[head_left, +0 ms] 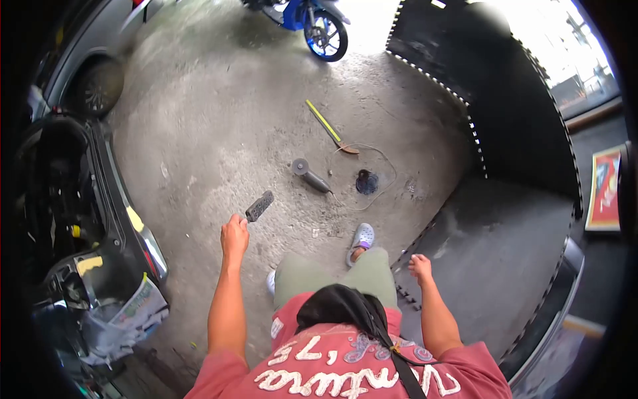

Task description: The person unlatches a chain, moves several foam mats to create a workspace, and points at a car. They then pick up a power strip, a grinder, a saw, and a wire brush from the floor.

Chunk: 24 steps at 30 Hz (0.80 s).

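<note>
My left hand (234, 235) is closed around the near end of a dark grey power strip (259, 207), held out over the concrete floor. Loosely curled, my right hand (419, 266) hangs at my right side with nothing visible in it. An angle grinder (310, 176) with a round disc lies on the floor ahead of me. From its rear end runs a thin pale cord (392, 174) that loops to the right. Beyond it lies a long tool with a yellow handle (322, 120) and a brown curved end (349, 149).
A round dark patch or hole (366, 181) marks the floor inside the cord loop. Black interlocking mats (492, 243) cover the right side. A blue motorbike (319, 30) stands at the back. Along the left are a car wheel (96, 86) and an opened black vehicle part (113, 199).
</note>
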Each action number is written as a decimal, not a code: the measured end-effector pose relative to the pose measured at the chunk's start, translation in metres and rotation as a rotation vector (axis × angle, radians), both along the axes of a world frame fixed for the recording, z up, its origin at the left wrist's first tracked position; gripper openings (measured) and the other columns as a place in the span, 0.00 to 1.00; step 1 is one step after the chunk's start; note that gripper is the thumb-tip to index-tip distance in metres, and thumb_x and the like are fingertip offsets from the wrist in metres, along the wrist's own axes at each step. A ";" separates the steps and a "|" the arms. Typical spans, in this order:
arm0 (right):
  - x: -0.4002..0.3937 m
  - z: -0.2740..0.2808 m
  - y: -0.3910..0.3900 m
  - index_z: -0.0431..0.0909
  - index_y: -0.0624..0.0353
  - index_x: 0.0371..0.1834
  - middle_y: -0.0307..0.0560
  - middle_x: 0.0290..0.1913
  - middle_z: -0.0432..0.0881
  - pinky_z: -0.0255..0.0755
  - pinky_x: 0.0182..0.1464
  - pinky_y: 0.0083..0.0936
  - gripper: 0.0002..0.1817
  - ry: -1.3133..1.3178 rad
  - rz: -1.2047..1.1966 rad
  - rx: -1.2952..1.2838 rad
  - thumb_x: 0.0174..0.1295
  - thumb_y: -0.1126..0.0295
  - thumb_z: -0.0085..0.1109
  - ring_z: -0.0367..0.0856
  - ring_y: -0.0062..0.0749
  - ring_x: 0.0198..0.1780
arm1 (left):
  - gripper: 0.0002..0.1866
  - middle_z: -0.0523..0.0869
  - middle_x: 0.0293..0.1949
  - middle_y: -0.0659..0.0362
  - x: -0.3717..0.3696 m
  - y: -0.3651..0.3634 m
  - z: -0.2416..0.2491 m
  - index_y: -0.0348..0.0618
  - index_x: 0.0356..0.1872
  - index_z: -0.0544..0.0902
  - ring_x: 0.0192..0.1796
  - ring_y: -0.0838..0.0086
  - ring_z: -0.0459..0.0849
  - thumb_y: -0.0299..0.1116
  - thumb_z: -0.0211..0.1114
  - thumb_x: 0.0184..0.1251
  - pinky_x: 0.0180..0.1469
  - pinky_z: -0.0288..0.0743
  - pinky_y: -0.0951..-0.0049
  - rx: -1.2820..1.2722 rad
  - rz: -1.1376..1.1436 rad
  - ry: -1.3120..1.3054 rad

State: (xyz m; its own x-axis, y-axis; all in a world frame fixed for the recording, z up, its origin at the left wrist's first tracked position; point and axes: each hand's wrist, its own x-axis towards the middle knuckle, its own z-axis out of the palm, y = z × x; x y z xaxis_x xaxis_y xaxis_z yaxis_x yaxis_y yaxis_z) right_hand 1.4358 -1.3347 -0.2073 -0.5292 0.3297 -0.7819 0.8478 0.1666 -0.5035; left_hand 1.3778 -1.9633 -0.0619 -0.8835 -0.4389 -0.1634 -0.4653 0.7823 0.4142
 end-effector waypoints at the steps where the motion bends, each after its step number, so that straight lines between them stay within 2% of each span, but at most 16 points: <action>1: -0.030 0.007 0.008 0.81 0.57 0.59 0.44 0.41 0.87 0.75 0.31 0.26 0.18 -0.019 0.028 0.006 0.73 0.58 0.60 0.84 0.28 0.33 | 0.10 0.89 0.38 0.40 -0.003 0.009 -0.010 0.37 0.40 0.83 0.45 0.39 0.87 0.35 0.66 0.72 0.46 0.79 0.45 0.007 0.027 -0.042; 6: -0.146 0.026 -0.001 0.81 0.57 0.62 0.45 0.45 0.88 0.76 0.34 0.25 0.21 0.106 0.242 -0.059 0.71 0.58 0.62 0.85 0.26 0.35 | 0.10 0.89 0.38 0.40 -0.002 0.035 -0.064 0.38 0.41 0.83 0.45 0.39 0.88 0.35 0.66 0.73 0.46 0.79 0.44 0.038 0.167 -0.217; 7: -0.164 0.021 -0.011 0.84 0.59 0.60 0.46 0.44 0.90 0.79 0.37 0.26 0.21 0.130 0.335 0.021 0.69 0.59 0.64 0.87 0.27 0.38 | 0.10 0.89 0.38 0.40 0.001 0.038 -0.079 0.38 0.41 0.83 0.45 0.39 0.88 0.35 0.66 0.73 0.46 0.79 0.44 0.036 0.177 -0.228; 8: -0.178 -0.002 -0.018 0.84 0.59 0.60 0.46 0.44 0.90 0.79 0.37 0.26 0.21 0.133 0.338 0.017 0.69 0.59 0.64 0.87 0.27 0.38 | 0.10 0.89 0.38 0.40 -0.005 0.036 -0.099 0.39 0.41 0.83 0.45 0.39 0.88 0.36 0.66 0.73 0.46 0.79 0.44 0.029 0.182 -0.276; 10: -0.204 -0.058 -0.028 0.86 0.61 0.57 0.50 0.43 0.91 0.82 0.43 0.29 0.21 0.212 0.713 0.244 0.66 0.60 0.66 0.90 0.30 0.43 | 0.10 0.89 0.37 0.40 -0.004 0.039 -0.144 0.39 0.41 0.83 0.45 0.39 0.88 0.37 0.66 0.73 0.47 0.79 0.44 0.025 0.206 -0.336; 12: -0.235 -0.097 -0.064 0.86 0.60 0.56 0.58 0.47 0.91 0.82 0.56 0.39 0.22 0.211 0.927 0.303 0.62 0.59 0.67 0.91 0.48 0.50 | 0.11 0.89 0.37 0.40 -0.016 0.029 -0.204 0.39 0.41 0.83 0.45 0.39 0.87 0.37 0.66 0.73 0.46 0.78 0.43 0.057 0.221 -0.340; 14: -0.260 -0.161 -0.093 0.86 0.60 0.54 0.59 0.48 0.90 0.81 0.58 0.42 0.22 0.239 1.096 0.298 0.61 0.58 0.68 0.89 0.54 0.52 | 0.11 0.88 0.37 0.39 -0.021 0.014 -0.277 0.39 0.40 0.83 0.44 0.39 0.87 0.37 0.65 0.73 0.46 0.78 0.43 0.058 0.193 -0.290; 15: -0.276 -0.189 -0.109 0.86 0.59 0.54 0.59 0.49 0.90 0.81 0.58 0.43 0.22 0.207 1.171 0.271 0.60 0.58 0.68 0.89 0.55 0.53 | 0.11 0.88 0.36 0.38 -0.025 0.006 -0.312 0.38 0.40 0.83 0.43 0.39 0.87 0.37 0.65 0.72 0.45 0.78 0.43 0.061 0.155 -0.221; 17: -0.305 -0.248 -0.137 0.85 0.57 0.55 0.59 0.49 0.90 0.81 0.57 0.45 0.23 0.169 1.282 0.248 0.60 0.58 0.69 0.88 0.55 0.53 | 0.11 0.86 0.35 0.37 -0.044 -0.011 -0.372 0.37 0.39 0.83 0.42 0.36 0.85 0.37 0.64 0.72 0.43 0.77 0.43 0.130 0.228 -0.168; 19: -0.334 -0.296 -0.166 0.84 0.56 0.56 0.58 0.50 0.89 0.81 0.57 0.47 0.22 0.225 1.400 0.301 0.60 0.59 0.67 0.87 0.55 0.54 | 0.11 0.87 0.30 0.42 -0.070 -0.027 -0.418 0.37 0.37 0.84 0.35 0.45 0.87 0.37 0.65 0.72 0.39 0.77 0.49 0.102 0.250 -0.071; 20: -0.350 -0.311 -0.182 0.84 0.56 0.55 0.57 0.52 0.88 0.81 0.57 0.47 0.21 0.288 1.476 0.352 0.61 0.60 0.66 0.86 0.55 0.56 | 0.11 0.87 0.30 0.42 -0.083 -0.037 -0.442 0.37 0.37 0.84 0.35 0.45 0.87 0.37 0.65 0.72 0.39 0.77 0.49 0.105 0.255 -0.070; 22: -0.380 -0.355 -0.204 0.83 0.56 0.54 0.57 0.51 0.87 0.81 0.56 0.48 0.20 0.406 1.528 0.393 0.60 0.61 0.66 0.86 0.56 0.55 | 0.11 0.87 0.27 0.51 -0.104 -0.059 -0.489 0.38 0.36 0.85 0.30 0.64 0.87 0.37 0.67 0.72 0.35 0.78 0.60 0.335 0.392 -0.061; 23: -0.396 -0.364 -0.216 0.83 0.56 0.54 0.55 0.54 0.86 0.80 0.58 0.48 0.18 0.426 1.550 0.374 0.61 0.65 0.63 0.84 0.54 0.60 | 0.11 0.87 0.27 0.51 -0.109 -0.070 -0.512 0.38 0.36 0.85 0.30 0.64 0.87 0.37 0.67 0.72 0.35 0.78 0.60 0.338 0.393 -0.056; 24: -0.409 -0.381 -0.227 0.83 0.56 0.54 0.55 0.54 0.86 0.80 0.58 0.48 0.18 0.434 1.548 0.379 0.61 0.65 0.63 0.84 0.54 0.60 | 0.10 0.87 0.27 0.55 -0.113 -0.083 -0.535 0.39 0.36 0.86 0.29 0.71 0.85 0.36 0.67 0.71 0.34 0.77 0.64 0.467 0.452 0.005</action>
State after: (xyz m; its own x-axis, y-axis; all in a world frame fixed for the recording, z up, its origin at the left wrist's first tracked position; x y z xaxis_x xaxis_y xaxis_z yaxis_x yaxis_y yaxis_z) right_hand 1.0267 -1.5618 -0.5886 -0.6601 -0.5605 -0.5001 -0.4144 0.8270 -0.3799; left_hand 1.2646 -2.0466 -0.5966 -0.6293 -0.6515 -0.4237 -0.7038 0.2467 0.6662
